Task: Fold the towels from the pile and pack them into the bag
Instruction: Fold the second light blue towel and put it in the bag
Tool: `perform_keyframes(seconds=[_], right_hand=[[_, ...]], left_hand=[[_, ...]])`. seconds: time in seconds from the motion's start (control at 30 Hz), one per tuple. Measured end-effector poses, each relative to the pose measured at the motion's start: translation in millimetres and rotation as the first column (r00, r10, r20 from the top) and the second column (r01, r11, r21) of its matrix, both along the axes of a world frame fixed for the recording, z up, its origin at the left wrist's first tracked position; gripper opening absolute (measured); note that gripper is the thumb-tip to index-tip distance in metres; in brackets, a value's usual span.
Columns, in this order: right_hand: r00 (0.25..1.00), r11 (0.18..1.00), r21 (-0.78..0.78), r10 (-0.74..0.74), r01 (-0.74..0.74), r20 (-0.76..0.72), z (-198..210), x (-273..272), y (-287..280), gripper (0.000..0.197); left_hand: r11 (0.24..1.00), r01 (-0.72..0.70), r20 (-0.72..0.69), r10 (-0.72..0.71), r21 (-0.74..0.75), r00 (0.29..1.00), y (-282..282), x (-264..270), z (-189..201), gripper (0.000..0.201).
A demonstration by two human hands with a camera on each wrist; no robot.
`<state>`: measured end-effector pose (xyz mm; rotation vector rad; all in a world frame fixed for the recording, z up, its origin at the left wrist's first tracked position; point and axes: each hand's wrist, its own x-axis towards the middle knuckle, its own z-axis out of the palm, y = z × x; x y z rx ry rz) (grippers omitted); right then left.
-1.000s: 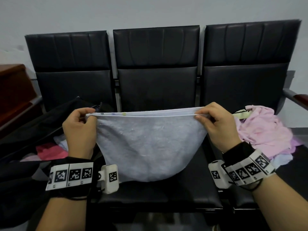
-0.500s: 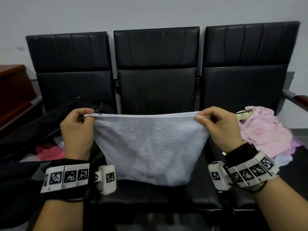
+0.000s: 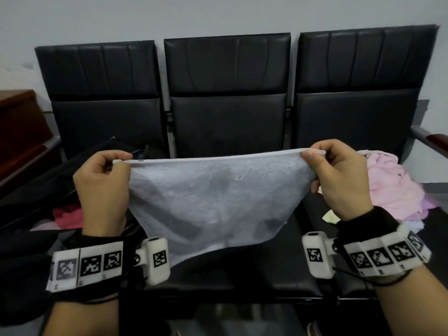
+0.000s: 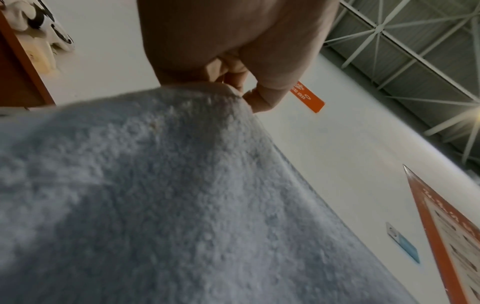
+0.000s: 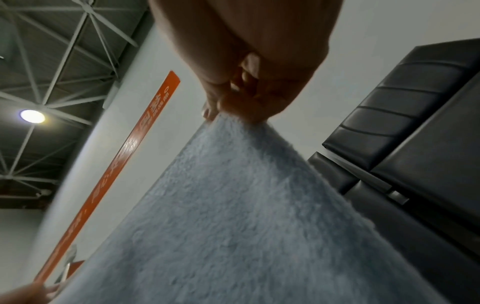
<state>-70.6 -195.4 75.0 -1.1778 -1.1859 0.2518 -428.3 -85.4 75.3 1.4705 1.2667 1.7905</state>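
A light blue-grey towel hangs folded in the air over the middle seat, its top edge stretched level. My left hand pinches its left top corner and my right hand pinches the right one. The left wrist view shows thumb and fingers clamped on the towel. In the right wrist view the fingertips nip the towel corner. A pile of pink and pastel towels lies on the right seat. An open black bag sits on the left seat with red and pink cloth inside.
Three joined black padded chairs stand against a pale wall. A wooden cabinet is at the far left and a chair armrest at the far right. The middle seat front lies bare below the towel.
Both hands have lifted the towel slightly and pulled its top edge tauter. The lower edge has swung up off the seat and now hangs slanted, higher on the right.
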Motion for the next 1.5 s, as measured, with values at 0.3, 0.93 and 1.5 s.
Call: perform_keyframes(seconds=[0.3,0.93,1.5], right_hand=[[0.999,0.977,-0.211,-0.022,0.011,-0.047,-29,16,75,0.01],[0.99,0.942,-0.333,-0.012,-0.037,-0.144,-145,18,-4,0.022],[0.952,0.829,-0.559,-0.181,0.011,-0.249,-201,25,-4,0.01]], left_hand=[[0.969,0.076,-0.089,-0.099,-0.235,0.991,73,24,-34,0.017],[0.879,0.274,-0.164,-0.36,-0.391,0.919,19,-2,-123,0.025],[0.691,0.198,-0.181,-0.435,-0.696,0.882,19,13,-194,0.023]])
